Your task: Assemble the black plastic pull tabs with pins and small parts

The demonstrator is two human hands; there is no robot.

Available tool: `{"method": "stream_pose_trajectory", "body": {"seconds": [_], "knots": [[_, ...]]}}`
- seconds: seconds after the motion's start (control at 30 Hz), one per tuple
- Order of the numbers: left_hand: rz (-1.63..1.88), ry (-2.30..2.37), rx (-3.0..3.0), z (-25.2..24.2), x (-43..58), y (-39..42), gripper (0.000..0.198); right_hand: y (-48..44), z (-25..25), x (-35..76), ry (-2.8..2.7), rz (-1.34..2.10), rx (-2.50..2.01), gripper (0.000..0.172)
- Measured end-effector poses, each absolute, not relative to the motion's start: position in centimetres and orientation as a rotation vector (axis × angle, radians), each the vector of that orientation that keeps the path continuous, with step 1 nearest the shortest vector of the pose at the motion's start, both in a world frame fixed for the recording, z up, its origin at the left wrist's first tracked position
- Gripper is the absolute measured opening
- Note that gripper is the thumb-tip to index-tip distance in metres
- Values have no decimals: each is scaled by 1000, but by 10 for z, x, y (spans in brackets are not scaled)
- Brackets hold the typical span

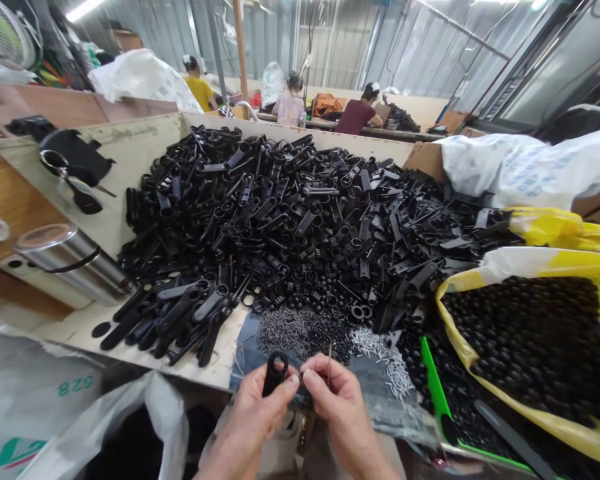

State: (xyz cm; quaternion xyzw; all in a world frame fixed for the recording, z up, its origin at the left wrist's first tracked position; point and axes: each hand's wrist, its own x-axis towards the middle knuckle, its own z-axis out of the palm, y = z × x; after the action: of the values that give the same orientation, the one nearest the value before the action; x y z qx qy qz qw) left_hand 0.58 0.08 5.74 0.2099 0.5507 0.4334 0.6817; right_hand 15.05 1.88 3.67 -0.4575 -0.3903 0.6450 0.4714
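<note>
While a black ring-ended plastic part (271, 379) sits clasped in the left hand (261, 405) at the near edge of the surface (75, 333), the right hand (337, 395) pinches a thin brown stick (329, 365). That piece appears unfinished; silver pins (373, 345) lie loose just beyond, and a heap of black plastic parts (260, 207) behind them suggests much work left.

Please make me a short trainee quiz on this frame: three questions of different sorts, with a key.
1. Which of the hands holds the black ring-ended part?
A. left hand
B. right hand
C. neither
2. True or false: loose silver pins lie farther right than the ring-ended part.
3. What fills the open yellow-and-white bag at the right?

Key: 1. A; 2. true; 3. small black pieces.
</note>
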Motion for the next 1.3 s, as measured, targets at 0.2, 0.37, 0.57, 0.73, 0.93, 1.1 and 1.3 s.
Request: {"method": "stream_pose_trajectory", "body": {"seconds": [0.2,0.37,0.57,0.73,0.93,1.1,1.3], "knots": [[1008,1150,465,54,6,-3,54,19,38,158,-1221,1389,-1109,33],[1012,1140,405,65,10,-1,55,16,39,164,-1359,1285,-1108,30],[919,1075,139,73,16,1,62,10,42,172,-1485,1075,-1115,11],[857,1000,111,70,19,-4,61,8,46,177,-1567,932,-1146,6],[818,959,236,73,9,-11,37,9,50,180,-1574,884,-1142,7],[826,1055,383,75,1,-20,43,13,49,175,-1727,869,-1035,9],[814,1137,545,66,1,-23,43,17,44,167,-1820,876,-1039,10]]}}
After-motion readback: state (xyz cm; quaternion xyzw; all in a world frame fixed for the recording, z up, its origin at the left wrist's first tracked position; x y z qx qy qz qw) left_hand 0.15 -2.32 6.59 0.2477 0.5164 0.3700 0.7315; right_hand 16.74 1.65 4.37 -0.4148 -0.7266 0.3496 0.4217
